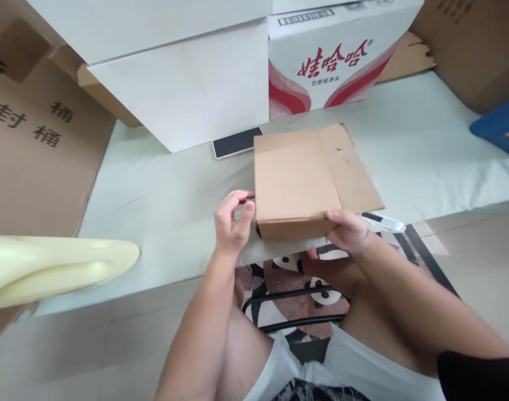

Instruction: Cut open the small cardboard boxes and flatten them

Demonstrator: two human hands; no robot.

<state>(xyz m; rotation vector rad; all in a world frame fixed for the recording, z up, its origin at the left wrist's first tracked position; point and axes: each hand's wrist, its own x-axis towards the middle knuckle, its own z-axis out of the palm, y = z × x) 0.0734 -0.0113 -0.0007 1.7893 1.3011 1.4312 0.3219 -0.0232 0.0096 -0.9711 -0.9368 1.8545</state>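
Note:
A brown cardboard box [296, 178] lies at the front edge of the cloth-covered table, with a flap spread out to its right. My right hand [348, 229] grips its front right corner, thumb on top and fingers underneath. Beside the box's left side is my left hand [234, 220], its thumb and fingers apart and the fingertips near or against the side, partly hidden. A white utility knife [383, 223] lies at the table edge, just right of my right hand. Behind the box's left corner rests a phone [236, 143] with a dark screen.
Large white cartons [196, 89] and a red-and-white printed carton [321, 72] stand at the back. A big brown carton [41, 139] is on the left, and a pale yellow object [62, 267] juts in at front left. A blue object [500, 128] sits at far right.

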